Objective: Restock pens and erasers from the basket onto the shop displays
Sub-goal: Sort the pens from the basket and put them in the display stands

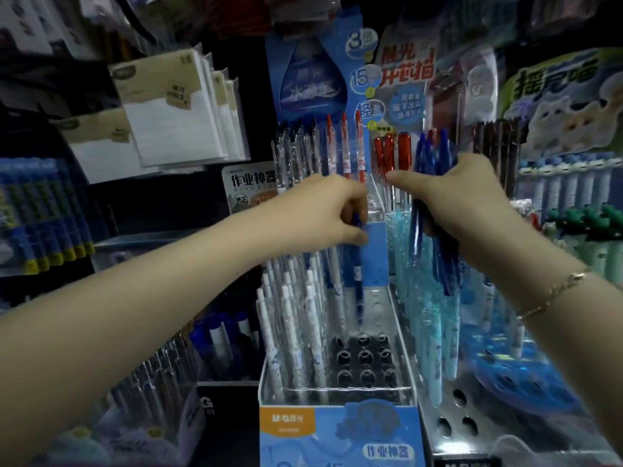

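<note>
My left hand (333,210) pinches a single blue pen (358,274) near its top. The pen hangs upright over the blue tiered pen display (337,419), its tip just above the empty black holes (364,358) in the lower tier. My right hand (472,203) grips a bundle of blue pens (435,210) upright, its index finger stretched left toward the left hand. White patterned pens (296,318) fill the left side of the lower tier. Clear and red pens (344,146) stand in the upper tier. No basket or erasers show.
Red pens (392,153) stand in the neighbouring display behind my hands. Light-blue pens (428,315) fill the rack on the right, which has open holes (455,423). White notepads (175,106) hang upper left. Blue-capped tubes (43,227) are at the far left.
</note>
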{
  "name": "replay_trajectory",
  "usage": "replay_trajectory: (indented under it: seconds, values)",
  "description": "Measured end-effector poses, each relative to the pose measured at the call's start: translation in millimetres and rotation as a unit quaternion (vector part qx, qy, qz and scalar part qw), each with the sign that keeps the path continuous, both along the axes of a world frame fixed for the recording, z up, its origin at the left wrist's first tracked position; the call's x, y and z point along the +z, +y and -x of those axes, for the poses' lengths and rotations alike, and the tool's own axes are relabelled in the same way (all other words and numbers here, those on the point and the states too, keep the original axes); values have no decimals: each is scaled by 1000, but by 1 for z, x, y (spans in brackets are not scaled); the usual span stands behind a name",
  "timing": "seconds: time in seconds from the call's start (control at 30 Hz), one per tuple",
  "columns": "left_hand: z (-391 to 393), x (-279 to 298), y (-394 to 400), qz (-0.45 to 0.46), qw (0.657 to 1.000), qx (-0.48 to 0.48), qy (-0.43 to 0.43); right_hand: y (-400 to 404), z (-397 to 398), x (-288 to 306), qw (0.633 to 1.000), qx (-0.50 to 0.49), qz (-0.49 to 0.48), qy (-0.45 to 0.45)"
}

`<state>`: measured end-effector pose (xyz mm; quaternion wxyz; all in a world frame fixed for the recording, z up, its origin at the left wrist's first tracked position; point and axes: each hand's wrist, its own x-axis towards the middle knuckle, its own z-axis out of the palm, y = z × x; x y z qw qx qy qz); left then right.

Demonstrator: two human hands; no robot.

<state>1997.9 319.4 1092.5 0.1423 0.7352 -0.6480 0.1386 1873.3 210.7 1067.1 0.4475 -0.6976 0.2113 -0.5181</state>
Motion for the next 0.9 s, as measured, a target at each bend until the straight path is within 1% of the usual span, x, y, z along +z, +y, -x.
replay_trajectory:
  seconds: [0.07, 0.1, 0.13, 0.17, 0.2, 0.23, 0.27, 0.3, 0.33, 0.43, 0.47, 0.53, 0.6, 0.63, 0.7, 0.73, 0.8, 0.87, 0.9]
  values:
    - [1, -3, -2, -16, 999, -3, -33, 2, -2, -4, 1000, 10, 17, -15]
    - [2, -3, -2, -8, 999, -7, -40, 4, -1, -5, 999, 15, 26, -20]
    - [3, -1, 0, 13, 1000, -12, -26, 6, 0, -5, 999, 21, 35, -25]
    - [6, 3, 1, 42, 999, -24, 21, 8, 2, -4, 998, 31, 43, -30]
    - [8, 9, 3, 72, 992, -43, 98, 10, 5, -3, 997, 47, 49, -33]
    - [11, 15, 5, 95, 975, -66, 192, 13, 7, -2, 996, 68, 55, -32]
    - [15, 21, 7, 106, 949, -89, 282, 16, 10, -1, 993, 92, 62, -27]
    - [19, 25, 8, 112, 924, -111, 347, 19, 12, -1, 991, 111, 73, -22]
    - [22, 27, 8, 121, 911, -128, 372, 21, 13, 0, 989, 119, 85, -15]
    - [28, 30, 4, 163, 923, -134, 322, 25, 20, 2, 986, 105, 124, 38]
    - [28, 30, 4, 160, 925, -133, 317, 24, 23, 3, 985, 106, 125, 59]
    - [28, 30, 2, 125, 924, -132, 338, 22, 29, 3, 982, 119, 110, 91]
    - [26, 29, 1, 93, 910, -140, 380, 21, 33, 1, 982, 129, 91, 108]
    - [26, 28, 0, 88, 895, -148, 411, 21, 36, 1, 982, 128, 85, 111]
    - [23, 28, -2, 105, 872, -149, 455, 20, 44, 0, 985, 123, 66, 103]
    - [20, 27, -4, 126, 876, -137, 445, 18, 49, -1, 988, 123, 49, 84]
    - [14, 25, -6, 163, 914, -106, 356, 14, 63, -6, 992, 122, 11, 24]
    - [12, 20, -9, 157, 949, -92, 256, 14, 75, -17, 993, 118, -27, -16]
    - [13, 16, -11, 144, 962, -89, 216, 16, 78, -25, 992, 118, -45, -25]
